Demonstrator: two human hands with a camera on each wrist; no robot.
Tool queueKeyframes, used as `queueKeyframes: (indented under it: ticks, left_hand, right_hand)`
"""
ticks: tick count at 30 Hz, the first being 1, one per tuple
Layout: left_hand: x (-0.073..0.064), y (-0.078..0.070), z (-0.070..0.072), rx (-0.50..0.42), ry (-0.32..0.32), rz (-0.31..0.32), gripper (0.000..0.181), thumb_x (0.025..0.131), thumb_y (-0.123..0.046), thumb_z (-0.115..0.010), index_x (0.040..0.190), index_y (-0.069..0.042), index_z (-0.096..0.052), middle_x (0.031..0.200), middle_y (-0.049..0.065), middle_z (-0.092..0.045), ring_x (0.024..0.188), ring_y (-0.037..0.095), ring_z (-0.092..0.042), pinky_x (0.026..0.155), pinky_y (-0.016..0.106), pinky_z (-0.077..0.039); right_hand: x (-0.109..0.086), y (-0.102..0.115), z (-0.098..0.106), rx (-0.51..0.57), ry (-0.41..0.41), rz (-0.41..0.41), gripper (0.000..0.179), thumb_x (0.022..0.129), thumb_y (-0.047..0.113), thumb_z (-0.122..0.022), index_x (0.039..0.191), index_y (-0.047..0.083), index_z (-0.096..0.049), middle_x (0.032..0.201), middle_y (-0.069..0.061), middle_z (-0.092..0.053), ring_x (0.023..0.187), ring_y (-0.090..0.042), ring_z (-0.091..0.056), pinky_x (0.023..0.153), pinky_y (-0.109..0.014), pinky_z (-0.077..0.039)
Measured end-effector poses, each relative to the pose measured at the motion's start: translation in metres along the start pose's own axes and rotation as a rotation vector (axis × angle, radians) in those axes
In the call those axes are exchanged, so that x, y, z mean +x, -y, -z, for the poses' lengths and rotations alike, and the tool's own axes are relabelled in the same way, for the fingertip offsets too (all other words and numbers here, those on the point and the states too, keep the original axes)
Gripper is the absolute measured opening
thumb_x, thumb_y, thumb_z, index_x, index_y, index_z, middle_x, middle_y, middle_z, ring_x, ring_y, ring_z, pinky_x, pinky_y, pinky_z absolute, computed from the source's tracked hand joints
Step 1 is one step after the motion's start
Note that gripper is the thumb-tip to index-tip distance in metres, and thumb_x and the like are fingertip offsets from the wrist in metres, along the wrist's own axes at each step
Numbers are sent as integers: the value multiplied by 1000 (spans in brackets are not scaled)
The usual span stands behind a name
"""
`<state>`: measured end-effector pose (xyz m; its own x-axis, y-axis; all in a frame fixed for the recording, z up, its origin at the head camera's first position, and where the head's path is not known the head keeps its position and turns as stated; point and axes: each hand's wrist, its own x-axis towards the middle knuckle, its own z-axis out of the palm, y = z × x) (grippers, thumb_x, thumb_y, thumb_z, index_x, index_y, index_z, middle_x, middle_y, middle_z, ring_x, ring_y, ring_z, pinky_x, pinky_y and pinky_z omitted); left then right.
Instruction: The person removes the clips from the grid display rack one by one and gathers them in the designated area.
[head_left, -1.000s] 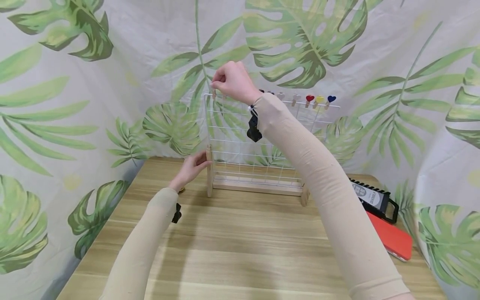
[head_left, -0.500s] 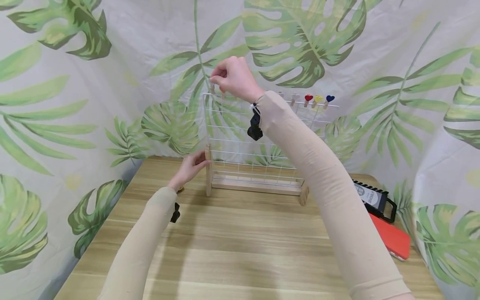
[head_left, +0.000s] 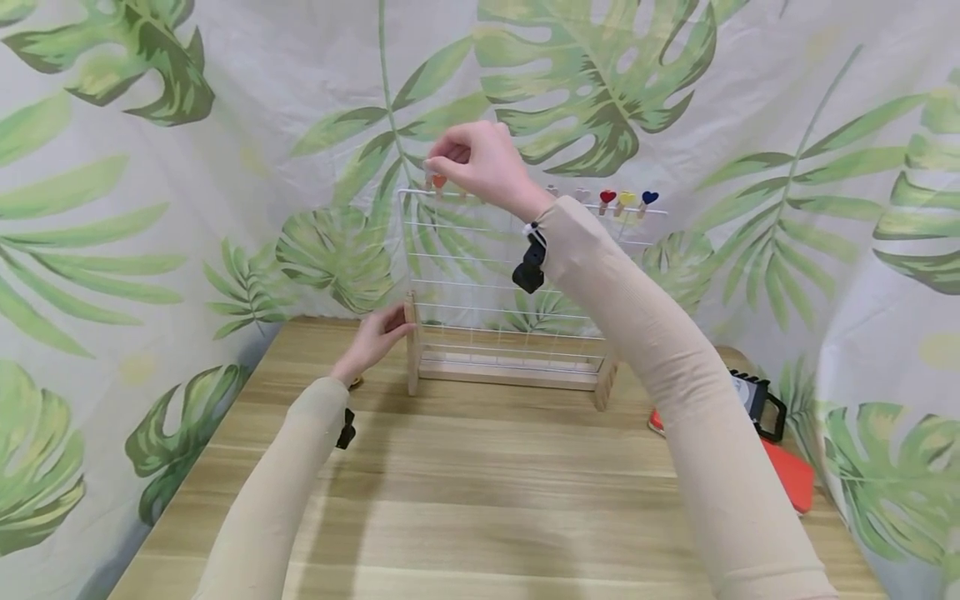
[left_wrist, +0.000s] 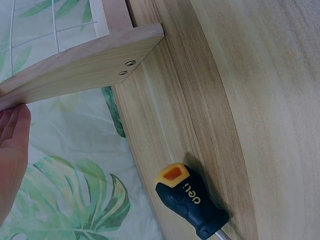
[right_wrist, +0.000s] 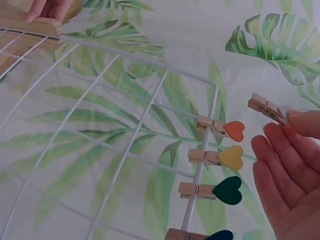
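Observation:
My right hand point(head_left: 483, 162) pinches a small wooden clothespin point(right_wrist: 267, 107) between thumb and finger, just off the top left corner of a white wire grid rack point(head_left: 480, 283). A pale part of the pin shows under the thumb. Close by, clipped to the top wire, are heart clothespins in orange point(right_wrist: 234, 131), yellow point(right_wrist: 231, 157) and dark green point(right_wrist: 227, 191); a navy one point(right_wrist: 220, 235) is partly cut off. My left hand point(head_left: 373, 340) holds the rack's left wooden post point(head_left: 412, 343), thumb in front and fingers partly hidden behind.
Farther right on the top wire sit red point(head_left: 607, 197), yellow and blue heart pins. A screwdriver point(left_wrist: 187, 197) lies on the table point(left_wrist: 240, 120) left of the rack. At the table's right are a black-handled item point(head_left: 771, 415) and a red item point(head_left: 791, 475), partly behind the right arm.
My right hand has lifted the clothespin from the top wire's left end and shifted slightly right. The orange heart pin has come into view beneath it. The left hand stays on the post.

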<state>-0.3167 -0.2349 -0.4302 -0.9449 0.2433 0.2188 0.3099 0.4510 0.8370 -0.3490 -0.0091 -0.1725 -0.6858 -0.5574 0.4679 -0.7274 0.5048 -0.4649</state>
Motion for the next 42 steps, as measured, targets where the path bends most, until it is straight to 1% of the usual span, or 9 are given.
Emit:
queueKeyframes:
  ticks: [7,14,17,21,24,30,32,38,42]
  left_hand:
    - [1,1,0,2,5,36,51,101,-8,-56,146,10,-40,138,32,-54,131,43,-53,108,53,-47]
    - [2,5,1,-9,37,63,53,102,-13,-56,149,5,-39,142,29,-52,135,41,-50,110,53,-45]
    - [8,23,0,-22,36,60,55,102,-20,-57,151,-1,-39,143,26,-52,136,38,-50,111,51,-46]
    - [15,44,-2,-17,21,34,56,101,-26,-58,150,-5,-42,142,22,-55,134,35,-53,109,50,-47]
    - [14,38,-2,-17,29,44,55,102,-21,-57,150,-2,-40,142,25,-53,135,38,-51,110,52,-46]
    - [8,18,-1,-7,48,50,54,103,-11,-54,150,6,-36,143,31,-50,135,42,-49,110,53,-45]
    - [9,20,-2,-4,42,44,53,103,-11,-54,149,6,-37,142,31,-51,135,42,-50,110,53,-45]
    - [16,41,-5,-1,18,26,53,102,-20,-56,149,0,-41,141,27,-54,134,38,-51,110,50,-46]
    - [16,44,-5,1,9,11,53,102,-24,-57,148,-2,-43,139,25,-56,133,37,-53,108,49,-48]
  right_hand:
    - [-24,-4,7,9,-36,13,18,98,22,-64,102,9,-75,97,-7,-76,83,-15,-70,74,-18,-51]
    - [-50,-8,8,10,-24,29,16,96,21,-66,102,9,-75,96,-7,-77,83,-13,-70,78,-22,-55]
    - [-62,-13,2,16,-15,53,15,96,20,-67,100,8,-76,93,-6,-77,80,-11,-70,76,-21,-56]
    - [-80,-21,-10,41,13,62,14,96,18,-67,99,7,-75,93,-6,-77,80,-12,-71,76,-22,-58]
    - [-95,-31,-20,60,39,32,15,95,18,-67,100,6,-75,94,-7,-77,80,-14,-71,76,-23,-58]
    - [-123,-57,-46,67,89,-16,16,96,19,-67,102,8,-76,95,-8,-78,80,-15,-71,75,-25,-59]
    - [-130,-64,-54,79,104,-22,17,96,19,-66,102,7,-76,95,-9,-78,80,-15,-71,75,-25,-59]
    - [-148,-84,-82,122,142,-57,18,96,16,-66,102,2,-75,95,-12,-77,82,-23,-73,73,-26,-59]
    - [-162,-99,-107,142,191,-115,16,96,18,-66,101,5,-75,95,-11,-77,83,-21,-73,73,-22,-57]
